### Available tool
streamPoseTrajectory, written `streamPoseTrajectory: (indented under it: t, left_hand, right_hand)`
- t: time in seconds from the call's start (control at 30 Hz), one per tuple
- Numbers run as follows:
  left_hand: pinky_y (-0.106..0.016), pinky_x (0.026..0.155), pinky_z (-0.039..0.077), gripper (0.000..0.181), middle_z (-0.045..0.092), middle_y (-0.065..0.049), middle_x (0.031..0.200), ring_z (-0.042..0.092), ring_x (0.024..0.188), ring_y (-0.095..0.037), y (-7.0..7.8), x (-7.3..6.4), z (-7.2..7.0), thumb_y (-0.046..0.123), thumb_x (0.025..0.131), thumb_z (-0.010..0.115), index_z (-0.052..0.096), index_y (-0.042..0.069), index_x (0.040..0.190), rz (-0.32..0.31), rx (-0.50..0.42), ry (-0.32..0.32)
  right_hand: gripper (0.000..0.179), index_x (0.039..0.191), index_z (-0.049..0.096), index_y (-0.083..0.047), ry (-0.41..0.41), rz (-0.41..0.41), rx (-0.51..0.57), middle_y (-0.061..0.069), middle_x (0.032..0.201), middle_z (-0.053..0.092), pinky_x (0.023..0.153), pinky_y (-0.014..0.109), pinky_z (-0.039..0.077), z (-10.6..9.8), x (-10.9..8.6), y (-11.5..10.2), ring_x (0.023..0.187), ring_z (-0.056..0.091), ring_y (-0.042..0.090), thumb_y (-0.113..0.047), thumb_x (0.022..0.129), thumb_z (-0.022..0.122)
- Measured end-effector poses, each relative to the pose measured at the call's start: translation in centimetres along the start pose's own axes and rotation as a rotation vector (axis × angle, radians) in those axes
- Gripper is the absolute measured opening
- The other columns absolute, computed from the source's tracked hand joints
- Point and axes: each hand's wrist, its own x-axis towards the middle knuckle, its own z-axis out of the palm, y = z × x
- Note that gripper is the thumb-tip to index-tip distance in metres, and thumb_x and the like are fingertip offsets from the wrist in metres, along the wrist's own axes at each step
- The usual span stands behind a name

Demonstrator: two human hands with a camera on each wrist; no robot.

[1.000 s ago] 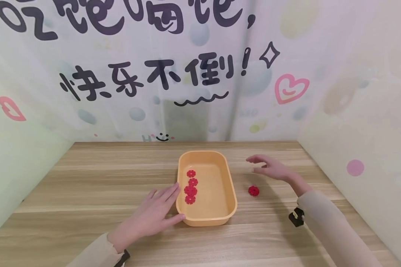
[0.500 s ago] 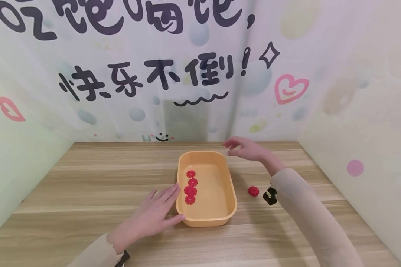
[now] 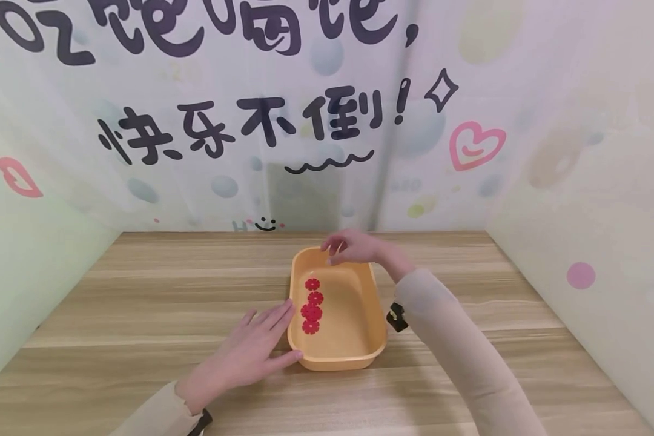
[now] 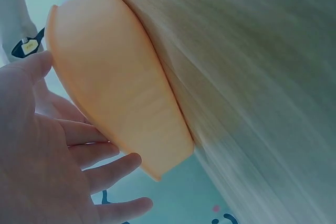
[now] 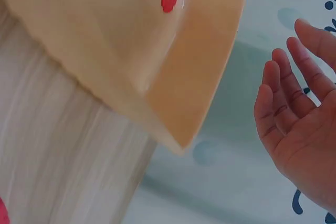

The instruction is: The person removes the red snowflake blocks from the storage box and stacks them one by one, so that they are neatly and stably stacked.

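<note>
A light orange plastic box (image 3: 340, 339) stands on the table, with several red notched snowflake discs (image 3: 312, 312) in a row along the left of its floor. My left hand (image 3: 242, 354) rests at the box's left wall; its thumb and spread, fairly straight fingers touch the rim. Over the box's far end hovers my right hand (image 3: 354, 247), palm bare and fingers loosely bent in the right wrist view. One more red disc (image 5: 3, 213) just shows at the corner of the right wrist view; in the head view my right sleeve covers its place on the table.
The wood-grain table (image 3: 158, 290) runs back to a printed curtain (image 3: 223, 188) with dark lettering. Pale walls close it in at left and right. A black wrist device (image 3: 397, 317) sits below the right sleeve.
My right hand has moved left from beside the box to above its far end, and its sleeve now covers the loose red disc. The left hand and box have stayed put.
</note>
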Motion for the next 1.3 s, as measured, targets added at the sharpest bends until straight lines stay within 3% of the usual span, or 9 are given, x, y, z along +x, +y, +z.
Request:
streamPoseTrajectory:
  t: [0.27, 0.6, 1.3]
  left_hand:
    - [-0.054, 0.092, 0.027, 0.077, 0.03, -0.008, 0.14, 0.031, 0.123, -0.022, -0.1, 0.0, 0.1, 0.061, 0.084, 0.036, 0.034, 0.004, 0.135, -0.001, -0.001, -0.009]
    - [-0.053, 0.092, 0.027, 0.077, 0.03, -0.007, 0.14, 0.031, 0.123, -0.021, 0.0, 0.0, 0.1, 0.061, 0.084, 0.037, 0.033, 0.004, 0.136, -0.005, 0.002, -0.009]
    - [-0.053, 0.093, 0.027, 0.077, 0.03, -0.008, 0.14, 0.031, 0.123, -0.023, 0.2, 0.1, -0.1, 0.06, 0.084, 0.039, 0.034, 0.004, 0.135, -0.011, 0.006, -0.011]
  right_hand:
    - [0.031, 0.109, 0.059, -0.006, -0.002, 0.119, -0.048, 0.002, 0.09, 0.057, 0.074, 0.027, 0.042, 2.6, 1.9, 0.3, 0.084, 0.052, 0.016, -0.016, 0.08, 0.063]
    - [0.026, 0.106, 0.059, -0.006, 0.013, 0.243, 0.019, 0.003, 0.087, 0.056, 0.071, 0.027, 0.043, 5.6, 2.8, 1.0, 0.08, 0.051, 0.017, -0.012, 0.08, 0.062]
    - [0.021, 0.097, 0.06, -0.01, 0.099, 0.362, 0.044, 0.001, 0.087, 0.055, 0.075, 0.029, 0.043, 8.5, 3.4, 1.8, 0.081, 0.051, 0.017, -0.013, 0.078, 0.067]
